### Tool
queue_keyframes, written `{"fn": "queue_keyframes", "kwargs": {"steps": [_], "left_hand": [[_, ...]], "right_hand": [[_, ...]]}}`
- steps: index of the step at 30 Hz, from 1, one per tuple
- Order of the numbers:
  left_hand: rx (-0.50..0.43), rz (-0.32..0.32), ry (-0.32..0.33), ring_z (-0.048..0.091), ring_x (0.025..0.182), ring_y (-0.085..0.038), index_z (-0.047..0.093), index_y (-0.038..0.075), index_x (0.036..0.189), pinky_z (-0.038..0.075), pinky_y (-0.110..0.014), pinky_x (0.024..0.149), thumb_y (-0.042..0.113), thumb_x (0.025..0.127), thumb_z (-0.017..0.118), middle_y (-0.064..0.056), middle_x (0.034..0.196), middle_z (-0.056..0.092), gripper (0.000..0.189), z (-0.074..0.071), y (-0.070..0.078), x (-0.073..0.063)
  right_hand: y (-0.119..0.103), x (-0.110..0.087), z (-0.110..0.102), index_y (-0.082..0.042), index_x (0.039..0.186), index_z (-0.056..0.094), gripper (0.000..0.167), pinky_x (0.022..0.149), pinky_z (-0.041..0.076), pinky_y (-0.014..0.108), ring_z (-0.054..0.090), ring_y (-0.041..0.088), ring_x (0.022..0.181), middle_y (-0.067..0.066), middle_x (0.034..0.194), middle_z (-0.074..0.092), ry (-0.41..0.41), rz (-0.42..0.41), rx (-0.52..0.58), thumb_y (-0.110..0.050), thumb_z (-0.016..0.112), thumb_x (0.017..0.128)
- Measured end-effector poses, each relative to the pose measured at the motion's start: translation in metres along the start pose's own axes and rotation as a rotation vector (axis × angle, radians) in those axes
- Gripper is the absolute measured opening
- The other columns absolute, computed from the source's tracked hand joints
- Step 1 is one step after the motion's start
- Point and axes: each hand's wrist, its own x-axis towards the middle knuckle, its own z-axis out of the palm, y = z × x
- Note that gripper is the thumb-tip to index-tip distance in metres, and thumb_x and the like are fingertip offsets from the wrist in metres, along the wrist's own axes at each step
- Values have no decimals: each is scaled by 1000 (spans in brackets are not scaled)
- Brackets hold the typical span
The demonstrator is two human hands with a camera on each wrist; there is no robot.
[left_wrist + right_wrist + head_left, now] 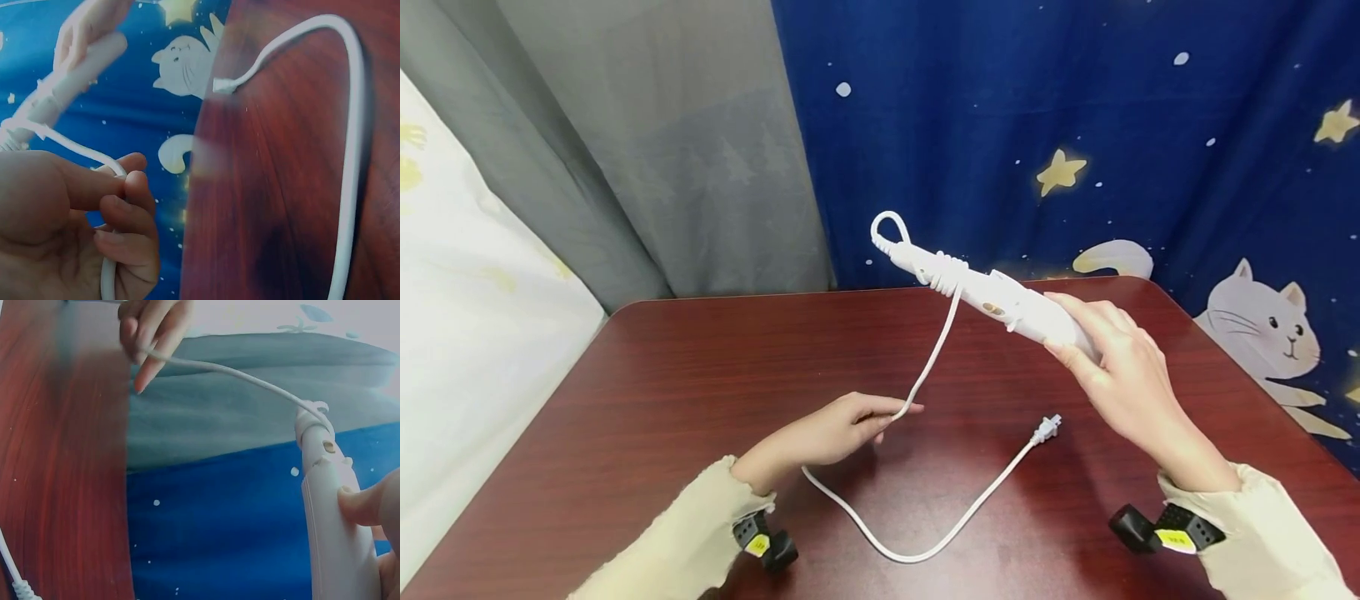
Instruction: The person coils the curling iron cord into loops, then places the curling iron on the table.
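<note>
My right hand (1123,367) grips a white hair straightener (1026,308) by its thick end and holds it slanted above the table. Several turns of its white cord (936,350) are wound around the slim end, where the cord also makes a small loop. From the windings the cord runs down to my left hand (835,429), which pinches it between thumb and fingers, as the left wrist view shows at the fingertips (134,181). Beyond that hand, the loose cord curves over the table to a two-prong plug (1047,429). The right wrist view shows a small gold button (329,447) on the straightener.
A dark red wooden table (700,358) lies under both hands. Behind it hang a grey curtain (700,150) and a blue one (955,125) with stars and cats. White cloth (467,333) borders the left side. Each wrist carries a small black camera (1135,529).
</note>
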Motion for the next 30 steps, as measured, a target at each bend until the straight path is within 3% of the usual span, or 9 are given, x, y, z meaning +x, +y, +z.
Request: {"fn": "queue_keyframes", "kwargs": {"steps": [5, 11, 13, 18, 20, 22, 26, 28, 30], "left_hand": [[-36, -78, 17, 42, 49, -11, 62, 0, 115, 33, -20, 45, 6, 94, 48, -8, 59, 50, 26, -7, -17, 12], [-72, -237, 105, 32, 39, -6, 70, -3, 79, 26, -20, 39, 25, 92, 57, -2, 51, 48, 33, -16, -38, 21], [-77, -233, 116, 33, 40, -6, 70, -4, 78, 26, -20, 40, 23, 92, 57, -3, 53, 49, 33, -19, -43, 24], [-124, -148, 81, 41, 54, -8, 65, -11, 97, 32, -19, 47, 6, 94, 50, -6, 65, 51, 23, -31, -49, 28], [-123, -147, 113, 42, 58, -8, 63, -11, 99, 35, -20, 49, 5, 94, 49, -4, 65, 49, 22, -34, -50, 29], [-96, -126, 179, 44, 58, -9, 64, -11, 92, 39, -22, 51, 6, 91, 53, -1, 63, 50, 20, -36, -52, 29], [-57, -172, 283, 49, 56, -7, 63, -2, 71, 41, -22, 50, 16, 87, 61, 3, 58, 55, 24, -39, -59, 32], [-64, -181, 278, 48, 54, -7, 64, -2, 69, 40, -21, 49, 21, 88, 62, -2, 58, 58, 29, -41, -63, 34], [-106, -191, 244, 47, 55, -8, 66, -4, 78, 40, -22, 50, 21, 90, 60, -11, 67, 62, 29, -44, -65, 35]], "right_hand": [[-8, -4, -6, -16, 128, 53, 48, 71, 32, 40, 47, 20, 95, 6, 109, 57, -23, -82, 20, -12, 67, 82], [-16, -8, -13, -17, 128, 54, 50, 73, 33, 34, 45, 11, 96, -2, 110, 57, -46, -139, 36, -11, 69, 81], [-17, -10, -15, -17, 128, 54, 51, 73, 33, 33, 45, 10, 95, -4, 110, 57, -51, -152, 32, -11, 69, 80], [-17, -12, -18, -18, 128, 54, 53, 74, 33, 29, 46, 8, 95, -7, 108, 57, -89, -187, 44, -9, 70, 78], [-16, -12, -18, -18, 127, 55, 53, 74, 34, 26, 46, 6, 94, -8, 108, 56, -122, -220, 72, -8, 71, 77], [-15, -12, -18, -18, 127, 55, 54, 75, 34, 24, 46, 6, 95, -9, 109, 55, -167, -263, 116, -6, 71, 77], [-16, -13, -17, -17, 127, 55, 56, 77, 34, 22, 48, 6, 95, -10, 111, 55, -249, -370, 211, -3, 71, 75], [-17, -12, -16, -16, 127, 55, 56, 78, 34, 22, 49, 7, 95, -10, 111, 55, -266, -417, 242, -2, 71, 74], [-18, -11, -15, -15, 127, 55, 56, 80, 34, 21, 49, 8, 96, -9, 111, 56, -282, -448, 268, -1, 70, 74]]}}
